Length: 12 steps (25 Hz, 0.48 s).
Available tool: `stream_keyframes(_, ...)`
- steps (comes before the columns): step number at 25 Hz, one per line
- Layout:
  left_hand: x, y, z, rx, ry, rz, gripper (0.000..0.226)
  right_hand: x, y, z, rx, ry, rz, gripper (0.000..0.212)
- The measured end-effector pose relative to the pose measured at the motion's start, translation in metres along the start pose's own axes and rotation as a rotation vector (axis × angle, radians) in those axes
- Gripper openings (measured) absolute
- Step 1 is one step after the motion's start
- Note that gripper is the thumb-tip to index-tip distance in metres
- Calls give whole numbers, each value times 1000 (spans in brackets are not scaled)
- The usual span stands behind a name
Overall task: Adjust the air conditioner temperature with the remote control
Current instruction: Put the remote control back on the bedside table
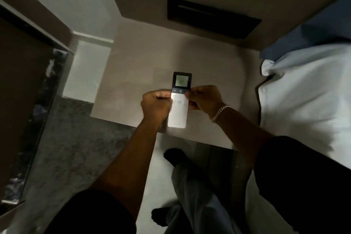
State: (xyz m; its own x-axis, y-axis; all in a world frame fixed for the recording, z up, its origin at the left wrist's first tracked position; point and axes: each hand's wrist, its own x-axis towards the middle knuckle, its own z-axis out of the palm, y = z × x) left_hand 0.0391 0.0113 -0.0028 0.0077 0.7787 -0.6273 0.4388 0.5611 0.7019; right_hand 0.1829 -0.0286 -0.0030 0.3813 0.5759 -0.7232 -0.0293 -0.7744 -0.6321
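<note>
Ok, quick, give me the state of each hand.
Left hand: closed on the left edge of the air conditioner remote control.
Right hand: closed on the remote control's right edge, bracelet on its wrist.

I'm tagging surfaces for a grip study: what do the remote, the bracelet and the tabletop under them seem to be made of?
Remote control: looks like smooth hard plastic, white body under a dark glossy top around the lit screen.
Bracelet: probably metal, going by its silvery, glinting chain links.
Tabletop: pale, flat, matte with no grain; perhaps laminate or stone, the dim light leaves it open.
</note>
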Motion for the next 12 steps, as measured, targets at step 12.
stream_keyframes(12, 7, -22, 24, 278, -98, 189, 32, 35, 43, 18, -158, 228, -14, 5)
